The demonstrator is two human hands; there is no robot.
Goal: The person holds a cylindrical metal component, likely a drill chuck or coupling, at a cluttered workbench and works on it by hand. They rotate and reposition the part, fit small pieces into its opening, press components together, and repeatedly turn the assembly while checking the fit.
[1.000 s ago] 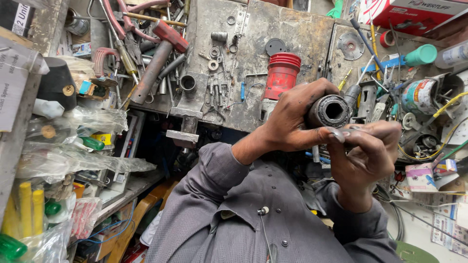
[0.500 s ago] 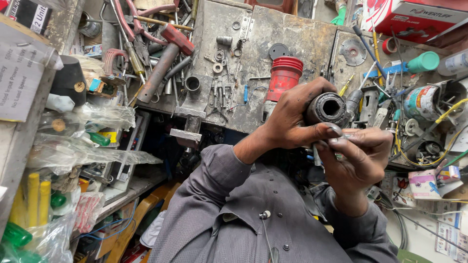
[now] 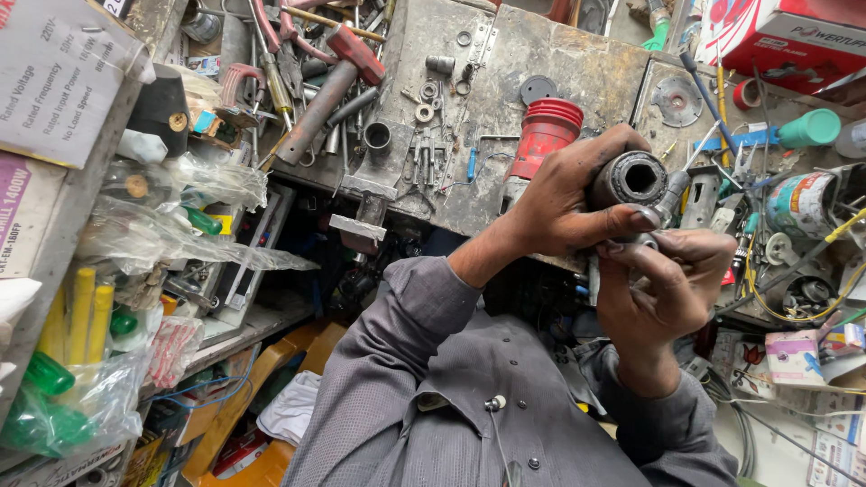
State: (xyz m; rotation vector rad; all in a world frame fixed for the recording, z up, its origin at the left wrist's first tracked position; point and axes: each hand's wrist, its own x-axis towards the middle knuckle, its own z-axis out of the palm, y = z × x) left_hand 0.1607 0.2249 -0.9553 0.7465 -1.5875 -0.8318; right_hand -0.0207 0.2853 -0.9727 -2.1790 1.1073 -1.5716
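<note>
My right hand (image 3: 667, 289) was nearest to me, just under the tube. Its fingers (image 3: 672, 245) were curled in at the tube's near end, by a small grey metal piece (image 3: 672, 188). I could not tell if they had pinched anything.

My left hand (image 3: 568, 203) had its fingers wrapped tight round the black metal tube (image 3: 631, 176), up in the air in front of the tabletop (image 3: 505, 72), open end facing me.

I think it was best to hold the tube steady and turn it slowly, so nothing slipped.

Farther off lay a red ribbed part (image 3: 546, 135) and a hammer (image 3: 325, 95).
</note>
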